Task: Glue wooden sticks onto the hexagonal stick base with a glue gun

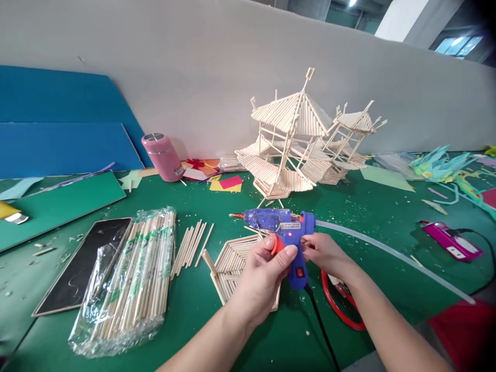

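Note:
A blue hot glue gun (296, 245) with an orange trigger is held above the green table, its nozzle pointing left. My left hand (259, 274) is closed round the trigger side, thumb on the body. At the rear of the handle, the curled fingers of my right hand (327, 253) grip the gun, their tips partly hidden. A long translucent glue stick (391, 250) runs out of its back to the right. Beneath my left hand lies a hexagonal frame of wooden sticks (228, 258), partly covered. Red-handled scissors (337, 305) lie below my right wrist.
Loose sticks (189, 248) and a plastic-wrapped bundle of sticks (132, 279) lie left, beside a black board (77, 274). Stick-built pavilions (290, 139) stand at the back, near a pink cup (163, 157). A magenta power strip (451, 240) sits right; the gun's black cord (321, 325) trails forward.

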A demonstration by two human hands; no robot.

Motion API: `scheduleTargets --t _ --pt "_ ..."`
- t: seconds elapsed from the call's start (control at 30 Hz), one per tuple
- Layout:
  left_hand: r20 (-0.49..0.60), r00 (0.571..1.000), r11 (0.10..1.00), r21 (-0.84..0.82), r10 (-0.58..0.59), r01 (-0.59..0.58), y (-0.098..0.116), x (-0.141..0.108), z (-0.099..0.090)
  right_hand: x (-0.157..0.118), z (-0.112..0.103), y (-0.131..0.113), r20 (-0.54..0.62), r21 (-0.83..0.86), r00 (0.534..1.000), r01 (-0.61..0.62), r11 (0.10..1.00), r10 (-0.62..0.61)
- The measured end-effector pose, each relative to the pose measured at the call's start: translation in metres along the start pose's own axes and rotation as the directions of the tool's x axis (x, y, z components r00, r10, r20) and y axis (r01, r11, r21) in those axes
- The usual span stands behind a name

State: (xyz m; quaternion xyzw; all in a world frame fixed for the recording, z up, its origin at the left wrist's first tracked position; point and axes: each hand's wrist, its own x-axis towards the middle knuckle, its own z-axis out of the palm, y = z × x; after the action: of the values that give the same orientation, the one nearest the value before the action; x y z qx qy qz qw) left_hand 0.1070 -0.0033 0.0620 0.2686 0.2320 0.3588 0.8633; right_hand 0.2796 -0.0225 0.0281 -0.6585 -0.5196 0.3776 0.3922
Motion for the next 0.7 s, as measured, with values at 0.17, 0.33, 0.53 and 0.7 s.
scheduleTargets --t 0.17,0.33,0.53,0.7 --pt "-0.023 1.0 0.999 -0.05 0.005 -0.006 0.0 0.004 -0.003 -0.019 -0.007 -0.013 -0.088 -0.042 0.995 0.033 0.999 -0.036" --pt "0.017 1.0 0.993 -0.118 -0.005 0.007 -0.009 0.0 -0.001 -0.046 0.01 -0.033 0.013 0.221 0.99 0.133 0.966 -0.139" --pt "0.037 0.998 0.988 -0.141 -0.049 0.054 -0.017 -0.009 0.004 -0.056 0.042 -0.033 -0.028 0.348 0.988 0.15 0.926 -0.149" --pt "0.069 0.997 0.993 -0.106 -0.041 0.048 -0.017 -0.022 0.005 -0.06 0.045 -0.027 -0.099 0.404 0.99 0.132 0.905 -0.1"
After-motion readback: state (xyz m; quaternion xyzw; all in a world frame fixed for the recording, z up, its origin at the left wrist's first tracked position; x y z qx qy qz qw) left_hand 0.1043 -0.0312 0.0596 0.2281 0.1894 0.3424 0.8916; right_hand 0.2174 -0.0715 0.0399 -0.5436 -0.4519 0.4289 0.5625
